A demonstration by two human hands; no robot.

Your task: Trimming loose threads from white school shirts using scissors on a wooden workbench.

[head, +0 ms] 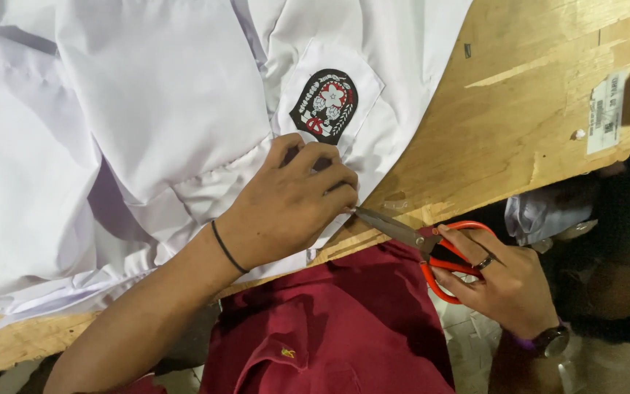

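Note:
A white shirt (147, 124) lies spread over a plywood table (519, 117). Its chest pocket (329, 95) carries a black, red and white embroidered badge (324, 103). My left hand (286, 208), with a black band on its wrist, presses down and pinches the shirt's edge just below the pocket. My right hand (501, 281), wearing a ring and a wristwatch, grips a pair of orange-handled scissors (432, 244). The scissor blades point left, their tips touching the cloth right by my left fingers at the table's edge.
A white sticker (607, 109) is stuck on the plywood at the far right. My dark red shirt (337, 328) fills the lower middle. A bundle of pale cloth (545, 215) sits below the table edge at the right, against a dark area.

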